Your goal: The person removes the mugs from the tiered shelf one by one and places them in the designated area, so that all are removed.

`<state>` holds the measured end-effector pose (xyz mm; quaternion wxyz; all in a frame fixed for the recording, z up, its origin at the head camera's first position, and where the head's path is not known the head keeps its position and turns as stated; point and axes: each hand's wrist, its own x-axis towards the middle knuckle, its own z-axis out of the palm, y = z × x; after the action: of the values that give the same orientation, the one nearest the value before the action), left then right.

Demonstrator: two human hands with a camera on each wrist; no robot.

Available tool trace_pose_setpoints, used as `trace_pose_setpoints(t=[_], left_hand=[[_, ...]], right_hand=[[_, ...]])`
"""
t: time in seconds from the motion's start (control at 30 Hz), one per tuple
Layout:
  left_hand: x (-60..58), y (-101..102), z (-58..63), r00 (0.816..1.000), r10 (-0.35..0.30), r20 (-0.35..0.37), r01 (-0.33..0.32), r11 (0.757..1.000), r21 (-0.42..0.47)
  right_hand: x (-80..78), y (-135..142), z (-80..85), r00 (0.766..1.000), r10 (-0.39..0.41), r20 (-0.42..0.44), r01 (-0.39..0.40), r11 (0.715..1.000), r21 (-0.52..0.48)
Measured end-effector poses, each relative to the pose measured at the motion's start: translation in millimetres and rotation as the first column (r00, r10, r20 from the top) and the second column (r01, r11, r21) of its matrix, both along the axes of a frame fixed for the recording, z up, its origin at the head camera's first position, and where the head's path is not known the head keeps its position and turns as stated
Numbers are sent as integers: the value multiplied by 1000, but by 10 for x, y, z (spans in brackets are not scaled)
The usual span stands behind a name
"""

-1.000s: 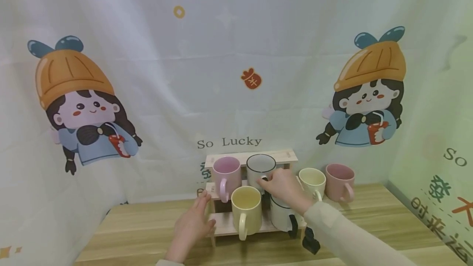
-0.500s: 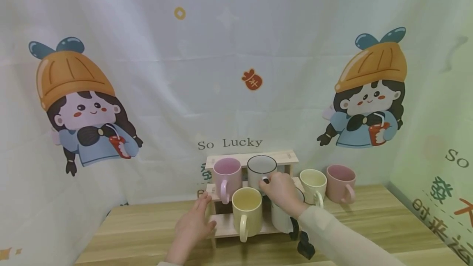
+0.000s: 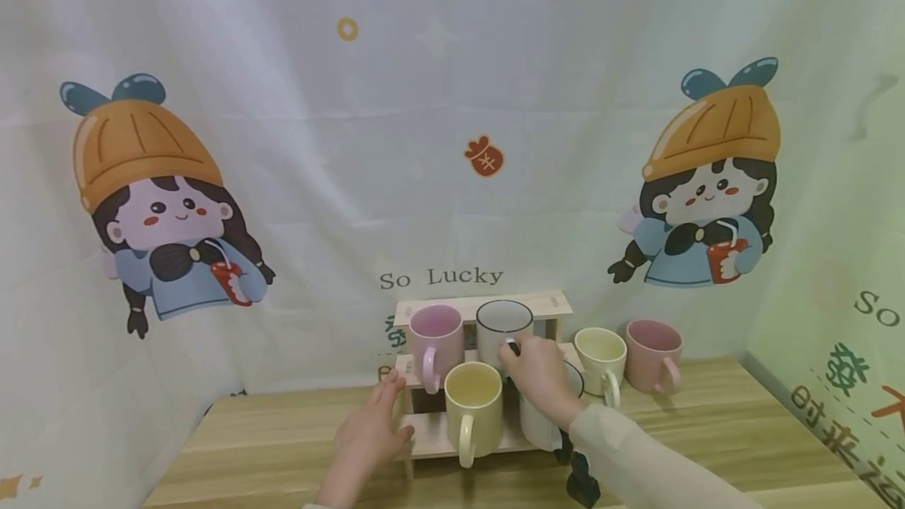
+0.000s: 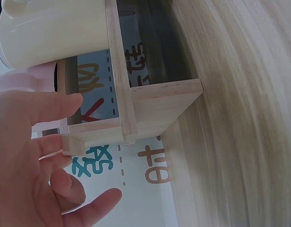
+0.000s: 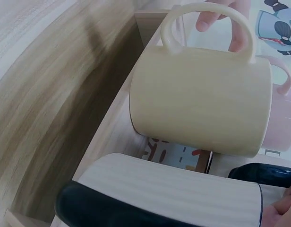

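Observation:
A wooden tiered rack (image 3: 427, 430) stands on the table with mugs on its steps. On its middle step are a lilac mug (image 3: 444, 348) and a white mug (image 3: 490, 348) with a dark rim. My right hand (image 3: 543, 374) pinches that white mug's black handle (image 5: 266, 174). Below, on the front step, sit a pale yellow mug (image 3: 481, 419) and a second white mug (image 3: 536, 419), partly hidden behind my right hand and wrist. My left hand (image 3: 371, 430) is at the rack's left end, its fingers spread and relaxed around the middle step's corner (image 4: 73, 145).
To the right of the rack, a cream mug (image 3: 599, 364) and a dusty pink mug (image 3: 652, 360) stand on the wood-grain table (image 3: 283, 446). A printed cloth (image 3: 452, 210) hangs close behind the rack. A black device (image 3: 583, 481) sits under my right wrist.
My right wrist has swung slightly left while the fingers stay at the white mug's handle. The left hand keeps its place at the rack. The head view has tilted up a little.

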<state>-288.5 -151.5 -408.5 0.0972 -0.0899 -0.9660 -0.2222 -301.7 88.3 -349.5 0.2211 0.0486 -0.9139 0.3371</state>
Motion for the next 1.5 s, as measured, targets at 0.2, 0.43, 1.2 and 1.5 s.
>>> trace_pose_setpoints(t=[0.2, 0.43, 1.2, 1.5], left_hand=[[11, 10, -4, 1000, 2, 8, -2, 1000, -1], [27, 13, -3, 1000, 0, 8, 0, 1000, 0], [10, 6, 3, 1000, -4, -18, 4, 1000, -14], [19, -2, 30, 1000, -5, -10, 5, 1000, -14]], right_hand=[[10, 11, -6, 1000, -9, -28, 9, 1000, -9], [-22, 55, 44, 991, -21, -134, 24, 1000, 21], [-16, 296, 362, 995, -87, -56, 85, 996, -40], [35, 520, 382, 988, -117, -101, 115, 993, -28]])
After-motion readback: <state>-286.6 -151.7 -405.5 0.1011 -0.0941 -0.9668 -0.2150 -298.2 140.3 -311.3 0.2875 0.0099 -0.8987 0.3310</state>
